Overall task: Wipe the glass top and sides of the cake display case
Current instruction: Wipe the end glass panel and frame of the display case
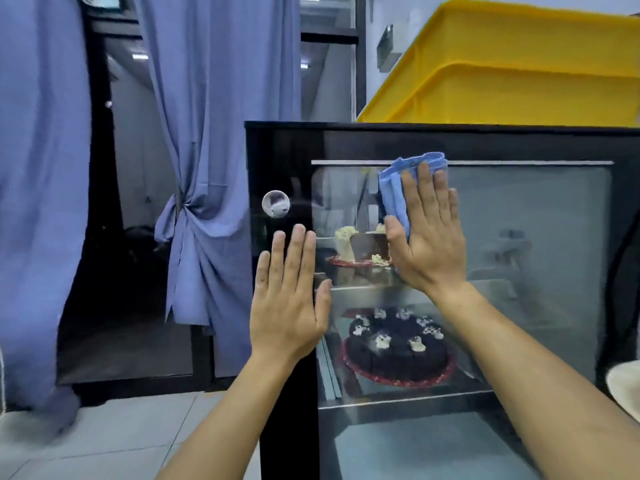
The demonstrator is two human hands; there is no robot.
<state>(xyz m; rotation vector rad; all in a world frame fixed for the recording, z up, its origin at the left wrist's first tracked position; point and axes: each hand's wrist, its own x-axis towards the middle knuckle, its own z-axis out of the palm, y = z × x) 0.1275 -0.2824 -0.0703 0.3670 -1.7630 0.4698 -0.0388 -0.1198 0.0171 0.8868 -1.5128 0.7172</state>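
Black-framed cake display case (pixel 450 136) at centre and right, side glass pane (pixel 526 258) facing the camera. Right hand (pixel 427 233) flat on the pane, fingers straight and close together, pressing a folded blue cloth (pixel 394 195) against the upper left part of the glass. Cloth sticking out above the fingertips and past the thumb side, its top edge just over the thin metal strip (pixel 519 162) across the head of the pane. Left hand (pixel 289 299) open too, fingers straight and slightly spread, palm laid on the dark left frame post (pixel 287 410) of the case, thumb lying over the edge of the glass; nothing held. Round silver sticker (pixel 276 204) on the same post, just above the left fingertips.

Behind the glass, two shelves. On the upper shelf, a partly cut cake with pale cream (pixel 360 245) on a red-edged board, partly hidden by the right hand. On the lower shelf, a whole dark chocolate cake (pixel 396 348) with small white toppings, also on a red-edged board. Glass hazy and reflective toward the right.

Two stacked yellow plastic crates (pixel 519 77) on top of the case at upper right. Blue curtains (pixel 204 140) to the left, one tied in a knot, before a dark doorway (pixel 114 237). Pale tiled floor (pixel 114 434) below.
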